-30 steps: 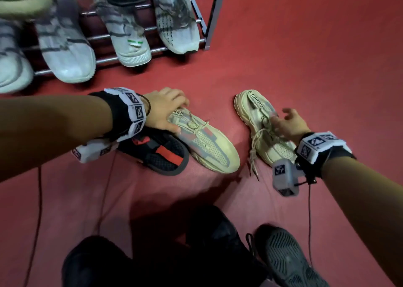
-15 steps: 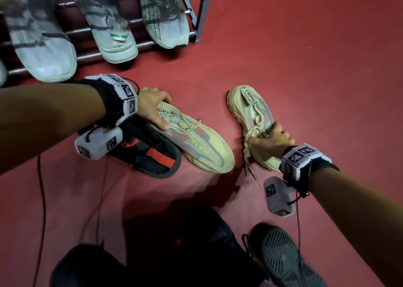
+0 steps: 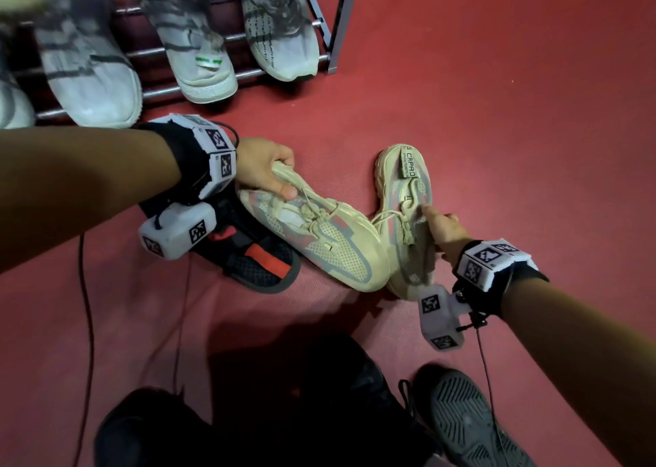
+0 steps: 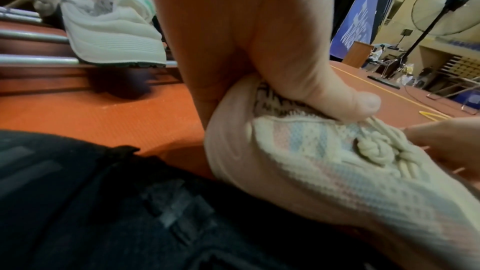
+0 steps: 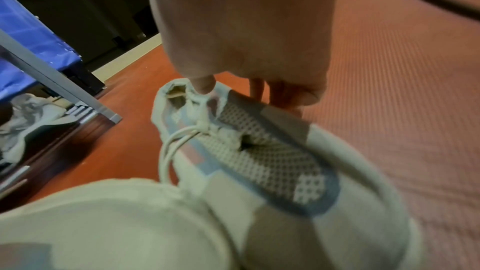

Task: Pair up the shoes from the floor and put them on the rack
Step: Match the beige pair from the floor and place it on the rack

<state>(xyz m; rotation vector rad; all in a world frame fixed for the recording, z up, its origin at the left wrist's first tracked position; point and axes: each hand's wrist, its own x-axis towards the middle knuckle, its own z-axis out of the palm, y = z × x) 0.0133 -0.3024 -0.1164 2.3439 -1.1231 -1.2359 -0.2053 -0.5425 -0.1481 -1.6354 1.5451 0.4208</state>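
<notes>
Two matching cream knit sneakers with grey and pink stripes lie on the red floor. My left hand point(image 3: 269, 175) grips the heel collar of the left sneaker point(image 3: 319, 242), thumb pressed inside the opening point(image 4: 345, 98). My right hand point(image 3: 443, 228) pinches the side of the right sneaker point(image 3: 404, 196) near its laces, thumb on the upper point(image 5: 205, 85), fingers down the outer side. The two toes touch. A black sandal with a red strap point(image 3: 255, 257) lies under my left wrist. The metal shoe rack point(image 3: 333, 22) stands at the far left.
Several pale grey sneakers point(image 3: 198, 51) sit on the rack's lower bars. Black shoes point(image 3: 468, 424), one sole up, lie near the bottom edge. Thin black cables trail across the floor at left. Open red floor extends to the right.
My left hand has curled round the left sneaker's heel and tipped it up. My right hand has taken hold of the right sneaker, and the two toes have come together.
</notes>
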